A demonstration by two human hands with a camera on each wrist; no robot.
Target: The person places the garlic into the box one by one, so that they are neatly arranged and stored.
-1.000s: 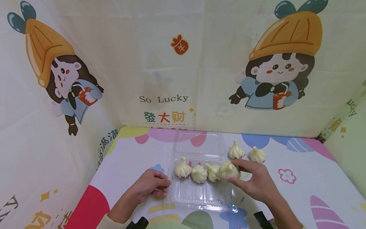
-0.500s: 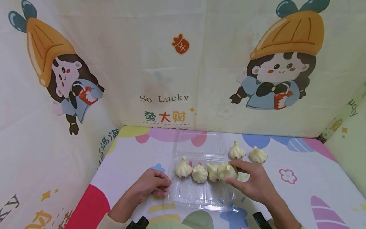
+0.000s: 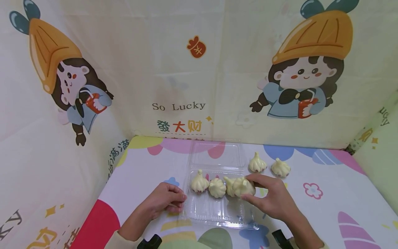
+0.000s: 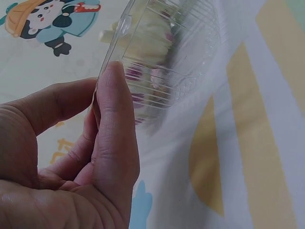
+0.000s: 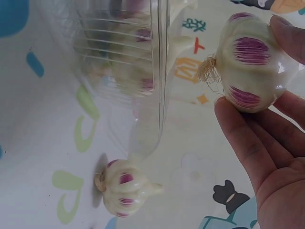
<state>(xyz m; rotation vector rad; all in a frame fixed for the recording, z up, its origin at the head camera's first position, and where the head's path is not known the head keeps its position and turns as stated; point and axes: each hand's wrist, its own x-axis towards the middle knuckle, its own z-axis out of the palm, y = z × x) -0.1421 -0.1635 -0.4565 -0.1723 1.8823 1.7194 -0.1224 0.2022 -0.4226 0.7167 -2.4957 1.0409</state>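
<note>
My left hand pinches the left rim of a clear plastic clamshell box between thumb and fingers, which the left wrist view shows close up. Three garlic bulbs stand in a row along the box's far side: a left one, a middle one and a right one, partly covered. Over the right part of the box my right hand holds another garlic bulb by thumb and fingertips. Purple streaks and a tuft of roots show on that bulb in the right wrist view.
Two loose garlic bulbs lie on the patterned tablecloth behind the right hand, one nearer the box and one garlic bulb farther right. The box's lid lies folded back toward the cartoon-printed backdrop.
My right hand has moved a little left with its garlic bulb, farther over the box. My left hand keeps its place on the rim.
</note>
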